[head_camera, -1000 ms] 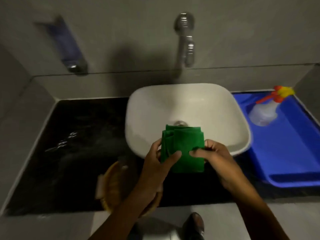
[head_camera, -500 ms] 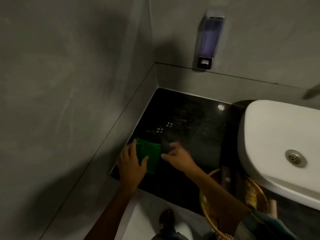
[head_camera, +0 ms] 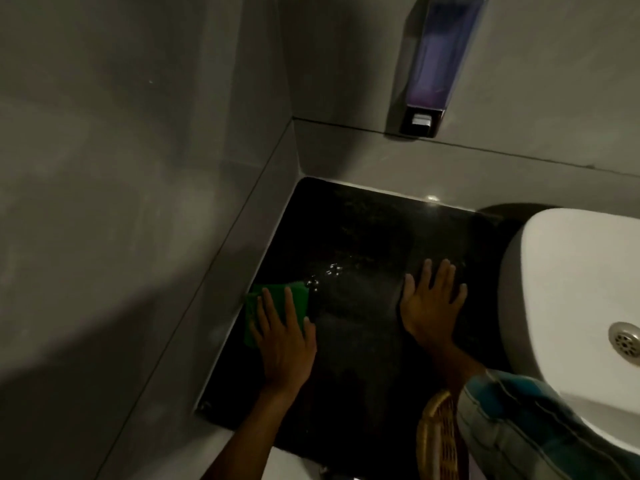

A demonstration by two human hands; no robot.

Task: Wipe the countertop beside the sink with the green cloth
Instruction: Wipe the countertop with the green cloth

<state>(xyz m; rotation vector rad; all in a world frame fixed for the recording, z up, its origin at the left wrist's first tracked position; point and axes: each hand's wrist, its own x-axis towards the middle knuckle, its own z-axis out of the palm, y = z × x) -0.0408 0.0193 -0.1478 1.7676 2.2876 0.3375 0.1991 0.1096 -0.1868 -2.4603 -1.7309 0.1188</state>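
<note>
The folded green cloth [head_camera: 277,299] lies flat on the black countertop [head_camera: 363,237], against its left edge by the wall. My left hand [head_camera: 284,341] presses down on the cloth with fingers spread, covering its near half. My right hand [head_camera: 431,301] rests flat on the bare counter with fingers apart, holding nothing, just left of the white sink [head_camera: 571,289]. Water droplets [head_camera: 329,271] glint on the counter just beyond the cloth.
A soap dispenser [head_camera: 440,64] hangs on the back wall above the counter. A wicker basket [head_camera: 438,441] sits at the counter's near edge beside my right sleeve. Grey walls close the counter at left and back. The sink drain [head_camera: 625,339] shows at far right.
The cloth went from being held over the sink in both hands to lying on the left counter. My right hand has let go and moved right, flat onto the counter.
</note>
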